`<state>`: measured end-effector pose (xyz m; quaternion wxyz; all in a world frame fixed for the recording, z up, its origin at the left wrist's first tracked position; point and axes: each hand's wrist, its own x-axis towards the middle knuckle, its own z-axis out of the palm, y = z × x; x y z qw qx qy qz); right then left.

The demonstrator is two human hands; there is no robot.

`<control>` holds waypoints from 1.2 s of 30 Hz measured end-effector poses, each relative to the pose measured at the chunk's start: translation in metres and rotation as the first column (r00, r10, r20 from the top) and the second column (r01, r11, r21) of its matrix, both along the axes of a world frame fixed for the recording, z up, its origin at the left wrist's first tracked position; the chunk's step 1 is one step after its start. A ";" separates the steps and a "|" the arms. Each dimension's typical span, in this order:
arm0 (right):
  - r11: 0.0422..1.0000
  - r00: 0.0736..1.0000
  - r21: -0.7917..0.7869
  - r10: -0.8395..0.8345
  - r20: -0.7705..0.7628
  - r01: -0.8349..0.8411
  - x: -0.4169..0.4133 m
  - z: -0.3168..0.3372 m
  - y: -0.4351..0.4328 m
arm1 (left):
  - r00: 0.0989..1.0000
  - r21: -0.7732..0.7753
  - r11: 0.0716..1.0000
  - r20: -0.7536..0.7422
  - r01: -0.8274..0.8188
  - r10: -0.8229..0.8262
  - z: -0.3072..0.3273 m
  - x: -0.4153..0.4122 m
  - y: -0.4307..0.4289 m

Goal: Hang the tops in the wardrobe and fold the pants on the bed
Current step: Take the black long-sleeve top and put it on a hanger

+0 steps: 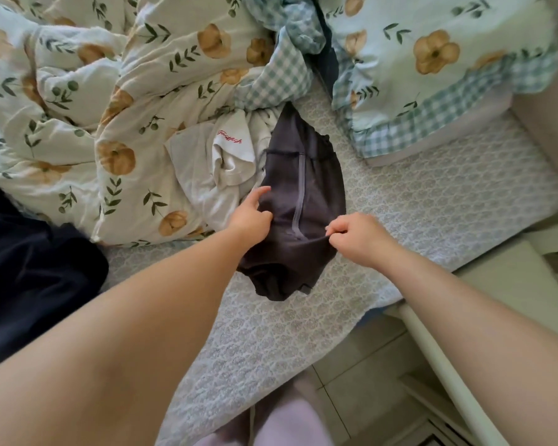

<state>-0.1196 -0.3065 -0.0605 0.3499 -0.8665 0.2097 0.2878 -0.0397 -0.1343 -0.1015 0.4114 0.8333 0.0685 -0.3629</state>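
- Charcoal pants (322, 188) with a pale side stripe lie bunched on the grey patterned bed sheet (448, 204), near the edge of the bed.
- The left hand (250, 217) has its fingers curled round the left edge of the pants.
- The right hand (358, 236) pinches the fabric at the right edge, between thumb and bent fingers.
- The cloth is drawn taut between the two hands.
- A crumpled white top (219, 162) with red script touches the left side of the pants.
- A floral duvet (110, 91) is heaped behind the top.
- A matching pillow (432, 59) sits to the right.
- A dark navy garment (29, 268) lies at the far left.
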 end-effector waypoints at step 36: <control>0.564 0.513 0.315 -0.826 0.234 0.763 0.039 0.226 -0.030 | 0.770 -0.133 0.982 0.638 0.135 -0.019 0.306 0.070 0.020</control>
